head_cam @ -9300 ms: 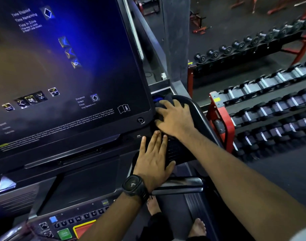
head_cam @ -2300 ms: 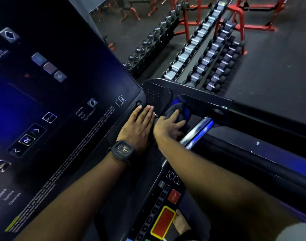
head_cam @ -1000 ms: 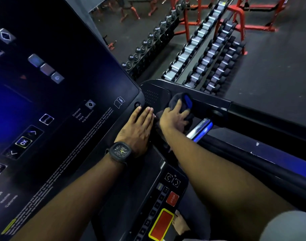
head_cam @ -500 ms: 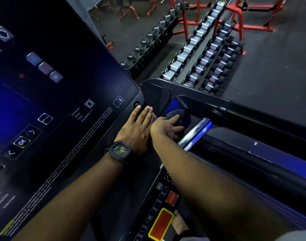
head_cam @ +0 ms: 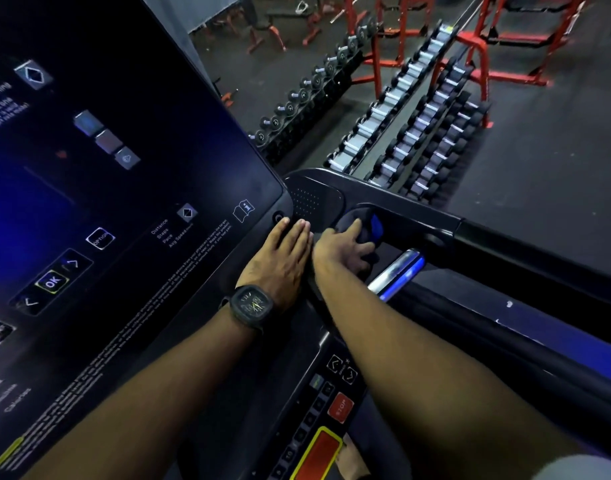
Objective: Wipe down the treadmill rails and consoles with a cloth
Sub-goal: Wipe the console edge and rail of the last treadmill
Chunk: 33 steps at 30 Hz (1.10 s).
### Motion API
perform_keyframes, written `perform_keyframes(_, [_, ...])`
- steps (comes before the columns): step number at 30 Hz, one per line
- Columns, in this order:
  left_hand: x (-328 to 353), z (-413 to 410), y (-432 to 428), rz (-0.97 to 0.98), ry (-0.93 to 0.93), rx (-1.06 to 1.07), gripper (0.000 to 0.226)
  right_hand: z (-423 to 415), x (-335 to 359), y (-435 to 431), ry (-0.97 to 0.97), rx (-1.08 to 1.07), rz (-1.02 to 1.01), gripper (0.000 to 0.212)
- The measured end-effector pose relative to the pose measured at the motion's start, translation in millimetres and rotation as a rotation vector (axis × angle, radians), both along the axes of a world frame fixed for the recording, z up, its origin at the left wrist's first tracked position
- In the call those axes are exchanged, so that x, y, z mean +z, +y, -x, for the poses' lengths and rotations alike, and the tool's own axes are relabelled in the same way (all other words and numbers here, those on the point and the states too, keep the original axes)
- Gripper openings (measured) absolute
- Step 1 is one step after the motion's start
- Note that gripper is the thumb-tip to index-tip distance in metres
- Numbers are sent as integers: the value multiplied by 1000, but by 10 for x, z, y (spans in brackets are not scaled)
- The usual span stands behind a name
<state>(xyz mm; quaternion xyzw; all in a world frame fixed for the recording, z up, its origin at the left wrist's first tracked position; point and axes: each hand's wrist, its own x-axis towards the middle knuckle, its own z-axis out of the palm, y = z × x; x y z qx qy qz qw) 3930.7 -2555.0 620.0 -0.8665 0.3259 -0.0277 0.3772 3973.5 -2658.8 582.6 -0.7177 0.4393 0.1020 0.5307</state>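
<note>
Gym floor (head_cam: 557, 150) dark, matte, rubbery. Beyond the upper right edge of the treadmill screen (head_cam: 124, 168): long tiered racks (head_cam: 411, 123) filled with rows of dumbbells with round black heads and pale handles. Red tubular frames (head_cam: 470, 46) behind them.

Screen is large, glossy black and tilted, with a blue glow and small white icons and text.

Left hand (head_cam: 280, 258) at the screen's lower right corner. It lies flat on the black housing, fingers straight and together, holding nothing. Square dark watch (head_cam: 251, 305) on the wrist. Perforated black panel (head_cam: 311, 200) just past the fingertips.

Right hand (head_cam: 342, 249) just right of the left one, fingers bent over a wadded dark cloth (head_cam: 370, 230) with a blue patch, gripping and pressing it. Cloth sits in a recess where the smooth black side rail (head_cam: 487, 237) meets the housing, right of the screen corner. The hand hides most of it.

Shiny chrome bar (head_cam: 396, 273) with a blue reflection just below the cloth.

Keypad (head_cam: 318, 410) below the screen, between the forearms, with a red STOP button (head_cam: 340, 407). The right forearm crosses part of it.
</note>
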Motion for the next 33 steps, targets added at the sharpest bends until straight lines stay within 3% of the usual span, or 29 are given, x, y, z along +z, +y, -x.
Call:
perform_keyframes(5, [22, -42, -94, -29, 6, 20, 68, 79, 16, -14, -28, 97, 37, 63])
perform_keyframes(10, [57, -37, -110, -12, 34, 47, 63, 93, 36, -58, 9, -87, -68, 60])
perform_keyframes(13, [49, -28, -58, 1, 33, 41, 63, 99, 28, -53, 31, -10, -48, 63])
perform_keyframes(18, [19, -36, -74, -8, 31, 31, 65, 145, -53, -149, -153, 426, 347, 63])
perform_keyframes(22, [-76, -107, -152, 45, 41, 54, 69, 115, -101, -382, -241, 848, 929, 59])
perform_keyframes(26, [-154, -157, -281, 27, 51, 108, 76, 77, -112, -760, -317, 1097, 1304, 58])
perform_keyframes(28, [-178, -180, -286, 40, 37, 104, 76, 52, -129, -969, -334, 1224, 1439, 64])
perform_keyframes(33, [-236, -259, -310, 94, 35, 65, 76, 23, -120, -1259, -336, 1384, 1557, 67])
